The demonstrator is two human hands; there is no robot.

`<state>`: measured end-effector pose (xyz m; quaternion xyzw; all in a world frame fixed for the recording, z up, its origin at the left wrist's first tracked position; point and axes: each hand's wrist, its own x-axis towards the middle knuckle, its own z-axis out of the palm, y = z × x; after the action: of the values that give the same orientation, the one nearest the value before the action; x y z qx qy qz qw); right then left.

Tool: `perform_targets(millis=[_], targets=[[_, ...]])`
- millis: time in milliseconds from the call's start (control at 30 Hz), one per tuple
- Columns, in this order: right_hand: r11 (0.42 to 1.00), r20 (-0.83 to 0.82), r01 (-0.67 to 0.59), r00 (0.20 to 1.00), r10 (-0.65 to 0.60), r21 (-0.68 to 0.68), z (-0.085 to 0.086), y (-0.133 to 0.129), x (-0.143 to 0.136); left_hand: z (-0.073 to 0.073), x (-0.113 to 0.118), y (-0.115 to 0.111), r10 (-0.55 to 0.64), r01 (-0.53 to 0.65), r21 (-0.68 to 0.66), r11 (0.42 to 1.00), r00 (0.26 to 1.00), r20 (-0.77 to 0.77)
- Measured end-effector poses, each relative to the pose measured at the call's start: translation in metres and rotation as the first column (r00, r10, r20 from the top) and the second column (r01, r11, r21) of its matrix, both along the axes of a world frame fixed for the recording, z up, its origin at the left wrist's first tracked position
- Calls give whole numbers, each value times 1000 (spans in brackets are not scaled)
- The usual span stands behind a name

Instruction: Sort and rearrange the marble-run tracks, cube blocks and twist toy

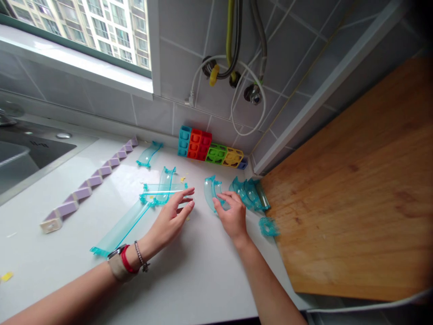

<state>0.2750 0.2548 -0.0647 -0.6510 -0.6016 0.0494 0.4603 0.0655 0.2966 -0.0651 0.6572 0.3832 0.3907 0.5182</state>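
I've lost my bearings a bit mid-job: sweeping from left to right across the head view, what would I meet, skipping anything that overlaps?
Lilac zigzag strip → left hand → right hand → small teal piece → wooden panel.

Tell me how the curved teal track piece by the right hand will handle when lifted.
The curved teal track piece is likely stiff, since it holds a clean moulded arc. It looks thin and see-through, so probably light. Its smooth-looking surface may be slippery.
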Motion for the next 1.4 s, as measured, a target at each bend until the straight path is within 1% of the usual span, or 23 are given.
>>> perform_targets(millis=[67,133,233,300,400,467,567,667,733,900,1033,1167,1400], targets=[[998,87,64,994,-61,-23,-3,1,5,2,0,-2,-50,52,69,996,998,-28],[994,137,93,987,-86,-51,-6,3,7,3,0,-4,-110,118,144,982,992,-66],[991,176,116,979,-102,-73,-9,4,7,2,1,-7,-162,192,233,953,977,-140],[991,223,126,969,-111,-54,-6,3,5,1,2,-9,-184,229,269,936,966,-184],[991,294,134,948,-119,-31,4,0,4,-1,3,-10,-215,270,285,920,954,-210],[987,286,135,953,-105,-88,13,-3,7,-1,3,-11,-229,285,281,916,949,-217],[967,230,87,973,-31,-240,23,-6,18,-1,2,-11,-242,304,280,911,942,-233],[938,183,-2,981,70,-346,24,-8,31,0,2,-11,-240,305,294,906,941,-237],[932,172,-19,981,86,-361,23,-8,36,0,1,-12,-230,296,307,904,945,-234],[947,169,-7,984,65,-322,17,-7,34,1,1,-12,-215,289,313,905,944,-248],[977,192,0,981,42,-212,10,-2,30,0,1,-12,-197,275,318,907,946,-256],[993,256,59,966,-30,-103,0,7,30,-1,1,-12,-196,274,323,906,947,-255],[987,333,152,935,-125,-56,-9,20,32,1,1,-13,-206,280,326,903,948,-243]])
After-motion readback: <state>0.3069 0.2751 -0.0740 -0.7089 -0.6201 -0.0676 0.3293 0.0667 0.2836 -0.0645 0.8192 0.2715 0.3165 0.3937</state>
